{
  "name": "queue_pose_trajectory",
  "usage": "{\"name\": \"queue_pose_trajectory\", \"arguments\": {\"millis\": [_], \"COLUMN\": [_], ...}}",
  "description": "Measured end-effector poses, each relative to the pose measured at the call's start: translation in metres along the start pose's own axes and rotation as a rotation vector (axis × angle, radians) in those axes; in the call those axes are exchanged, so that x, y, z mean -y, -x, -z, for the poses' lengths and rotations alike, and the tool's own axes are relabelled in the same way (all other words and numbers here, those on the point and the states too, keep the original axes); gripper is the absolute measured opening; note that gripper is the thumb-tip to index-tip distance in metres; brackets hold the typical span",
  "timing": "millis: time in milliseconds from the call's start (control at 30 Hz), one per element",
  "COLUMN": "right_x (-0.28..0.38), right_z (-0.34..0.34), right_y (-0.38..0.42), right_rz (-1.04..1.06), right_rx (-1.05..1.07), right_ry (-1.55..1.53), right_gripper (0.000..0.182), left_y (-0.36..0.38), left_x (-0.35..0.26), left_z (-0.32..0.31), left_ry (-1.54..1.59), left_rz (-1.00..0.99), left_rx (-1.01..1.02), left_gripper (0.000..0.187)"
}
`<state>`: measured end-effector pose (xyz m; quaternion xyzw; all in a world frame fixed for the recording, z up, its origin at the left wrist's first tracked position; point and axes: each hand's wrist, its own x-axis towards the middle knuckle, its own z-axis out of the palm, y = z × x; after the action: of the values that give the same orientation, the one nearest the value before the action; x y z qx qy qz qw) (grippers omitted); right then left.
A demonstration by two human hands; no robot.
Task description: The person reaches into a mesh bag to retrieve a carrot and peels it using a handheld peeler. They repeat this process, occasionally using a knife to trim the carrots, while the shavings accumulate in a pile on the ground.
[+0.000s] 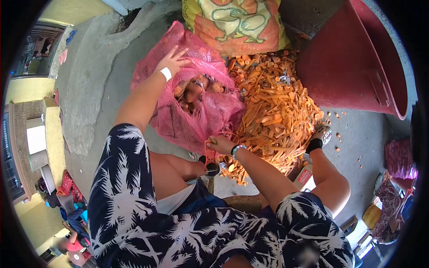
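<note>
Left hand (174, 61) – open, fingers spread, palm down on the upper part of the pink mesh sack (172, 118). Right hand (221, 145) – closed round an orange-red tool (209, 154), peeler-like, at the sack's near side; its blade cannot be made out. Brown-orange roots (216, 87) lie in the sack's gaping mouth, between the hands. Sack sits on the concrete floor (91, 91); the peelings (270, 120) are heaped just to its right, against its side.

Risks, as judged: the loose mesh could snag the tool if it is drawn across the folds; roots could roll out if the mouth sags towards the heap. A slip of the tool could reach the left foot (212, 169), close below it. Scraps underfoot could make the right foot (321, 135) slide.

Edges and room: the printed sack (237, 27) closes the heap's far edge, the red bin (342, 64) its far right corner. The legs bound the near side. Most room for moving is over the floor's left side, beyond the mesh sack.
</note>
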<state>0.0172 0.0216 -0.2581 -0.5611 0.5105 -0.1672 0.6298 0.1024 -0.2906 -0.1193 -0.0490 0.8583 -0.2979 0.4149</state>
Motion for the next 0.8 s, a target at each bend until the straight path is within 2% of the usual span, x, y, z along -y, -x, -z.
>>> {"name": "queue_pose_trajectory", "arguments": {"millis": [67, 100, 167, 200, 233, 267, 333, 367, 400, 433, 467, 500, 533, 567, 600, 633, 667, 700, 767, 800], "right_x": [0.001, -0.008, -0.026, -0.042, -0.051, -0.046, -0.039, -0.04, -0.04, -0.04, -0.033, -0.029, -0.027, -0.029, -0.029, -0.017, -0.005, 0.0, 0.008, 0.005], "right_z": [0.001, -0.005, -0.022, -0.037, -0.045, -0.042, -0.031, -0.028, -0.027, -0.027, -0.008, 0.009, 0.028, 0.048, 0.069, 0.086, 0.099, 0.104, 0.104, 0.095], "right_y": [0.008, 0.023, 0.049, 0.06, 0.065, 0.065, 0.067, 0.069, 0.071, 0.074, 0.075, 0.072, 0.067, 0.059, 0.05, 0.043, 0.035, 0.022, -0.004, -0.016], "right_rz": [0.023, -0.006, -0.035, -0.074, -0.116, -0.12, -0.213, -0.215, -0.194, -0.171, -0.261, -0.232, -0.202, -0.264, -0.323, -0.202, -0.08, -0.079, -0.031, -0.028], "right_rx": [-0.032, -0.06, -0.08, -0.161, -0.244, -0.243, -0.123, -0.125, -0.158, -0.189, -0.222, -0.337, -0.453, -0.58, -0.707, -0.729, -0.748, -0.747, -0.493, -0.49], "right_ry": [0.067, -0.061, -0.184, -0.361, -0.538, -0.538, -0.148, -0.145, -0.335, -0.529, -0.569, -0.672, -0.769, -0.688, -0.601, -0.678, -0.753, -0.753, -0.867, -0.863], "right_gripper": [0.037, 0.037, 0.037, 0.036, 0.035, 0.035, 0.036, 0.036, 0.037, 0.037, 0.034, 0.031, 0.029, 0.027, 0.025, 0.025, 0.025, 0.025, 0.03, 0.03], "left_y": [-0.004, -0.004, 0.0, 0.003, 0.0, -0.003, -0.01, -0.005, -0.003, -0.021, -0.019, -0.013, -0.002, 0.002, 0.008, 0.008, -0.005, -0.02, -0.024, -0.03], "left_x": [0.0, -0.004, -0.012, -0.015, -0.017, -0.019, -0.018, -0.004, 0.003, 0.014, 0.017, 0.024, 0.035, 0.025, 0.013, 0.003, -0.014, -0.035, -0.068, -0.073], "left_z": [-0.015, -0.021, -0.032, -0.028, -0.033, -0.032, -0.024, 0.004, 0.019, -0.012, -0.007, 0.004, 0.032, 0.047, 0.062, 0.074, 0.074, 0.068, 0.071, 0.06], "left_ry": [0.192, 0.192, 0.298, 0.36, 0.363, 0.447, 0.536, 0.805, 1.072, 1.39, 1.491, 1.589, 1.463, 1.463, 1.079, 0.672, 0.712, 0.748, 0.552, 0.552], "left_rz": [0.09, 0.079, 0.217, 0.226, 0.226, 0.243, 0.257, 0.243, 0.223, 0.004, 0.067, 0.135, 0.289, 0.29, 0.413, 0.514, 0.351, 0.187, -0.096, -0.09], "left_rx": [-0.078, -0.074, -0.106, -0.046, -0.044, -0.036, -0.037, 0.061, 0.165, -0.04, -0.16, -0.282, -0.122, -0.124, -0.398, -0.642, -0.687, -0.729, -0.512, -0.513], "left_gripper": [0.031, 0.031, 0.046, 0.054, 0.054, 0.051, 0.048, 0.042, 0.038, 0.033, 0.03, 0.028, 0.03, 0.03, 0.031, 0.033, 0.035, 0.039, 0.041, 0.041]}}
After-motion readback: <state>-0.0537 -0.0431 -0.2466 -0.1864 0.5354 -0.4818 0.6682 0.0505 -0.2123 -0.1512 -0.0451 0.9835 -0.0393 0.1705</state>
